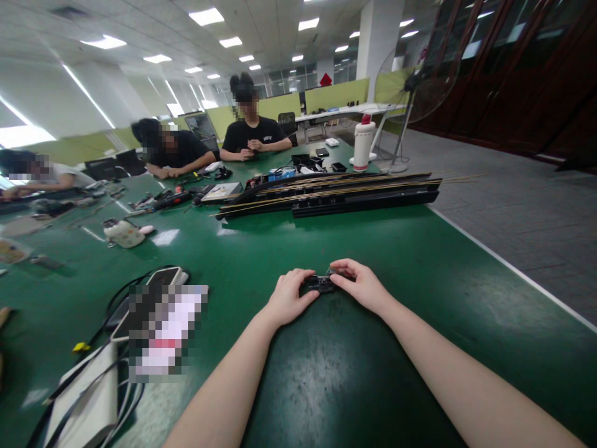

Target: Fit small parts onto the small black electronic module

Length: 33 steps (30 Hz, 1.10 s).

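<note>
Stretching lengthwise from left to right, a black part (321, 284) sits pinched in both hands (290, 297) (362, 286)

The fingers (304, 274) of the left hand (285, 300) and right hand (366, 290) are covering the ends of a small black part (321, 284), whose details are proving too small to tell. The bottom edge is cutting off both forearms (233, 372) and a white box (86, 401). Pixel blocks are masking a pale flat item (175, 326). The left edge is cropping a brown object (4, 314) beyond recognition. Clutter (51, 206) on the far-left worktop (60, 233) is blurring together, and black strips (368, 200) are partly hiding small items (308, 163).
</note>
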Each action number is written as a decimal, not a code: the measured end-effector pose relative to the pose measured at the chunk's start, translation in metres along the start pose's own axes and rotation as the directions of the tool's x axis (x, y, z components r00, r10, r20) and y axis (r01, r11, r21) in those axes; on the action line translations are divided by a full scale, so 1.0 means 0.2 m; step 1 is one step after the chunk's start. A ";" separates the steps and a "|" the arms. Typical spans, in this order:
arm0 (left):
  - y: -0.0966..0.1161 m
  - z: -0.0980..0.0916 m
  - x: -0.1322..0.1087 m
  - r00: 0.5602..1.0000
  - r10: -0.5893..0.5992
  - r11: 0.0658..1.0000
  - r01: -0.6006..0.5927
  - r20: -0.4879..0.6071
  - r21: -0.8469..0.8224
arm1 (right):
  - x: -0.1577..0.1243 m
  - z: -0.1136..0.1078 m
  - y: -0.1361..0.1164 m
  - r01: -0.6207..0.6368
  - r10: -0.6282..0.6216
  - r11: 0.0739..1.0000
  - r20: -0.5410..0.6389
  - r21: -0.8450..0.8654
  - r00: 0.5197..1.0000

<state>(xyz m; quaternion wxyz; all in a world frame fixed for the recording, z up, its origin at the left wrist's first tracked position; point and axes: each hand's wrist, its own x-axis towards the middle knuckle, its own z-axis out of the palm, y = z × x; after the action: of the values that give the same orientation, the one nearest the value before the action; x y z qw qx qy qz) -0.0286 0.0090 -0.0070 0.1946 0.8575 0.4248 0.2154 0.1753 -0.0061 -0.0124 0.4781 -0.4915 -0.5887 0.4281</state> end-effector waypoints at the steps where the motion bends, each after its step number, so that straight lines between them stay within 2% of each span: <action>1: 0.00 0.00 0.00 1.000 -0.002 1.000 0.002 0.001 0.001 | 0.00 0.00 0.00 -0.013 0.014 0.999 -0.015 0.034 1.000; 8: 0.01 -0.01 0.00 1.000 -0.004 1.000 0.004 0.000 0.006 | 0.01 -0.02 -0.02 -0.098 0.118 0.975 -0.088 0.201 0.989; 15: 0.01 0.00 0.00 1.000 -0.007 1.000 0.007 0.006 0.007 | 0.01 -0.04 -0.04 -0.112 0.166 0.943 -0.150 0.314 0.975; 33: 0.01 -0.02 0.01 1.000 -0.009 1.000 0.009 0.011 0.012 | 0.03 -0.06 -0.05 -0.166 0.317 0.785 -0.157 0.597 0.935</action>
<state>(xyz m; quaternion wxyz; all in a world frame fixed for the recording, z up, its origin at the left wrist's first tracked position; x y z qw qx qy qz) -0.0280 0.0092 -0.0029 0.1929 0.8579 0.4287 0.2072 0.1850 -0.0015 0.0004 0.6144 -0.4456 -0.2988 0.5785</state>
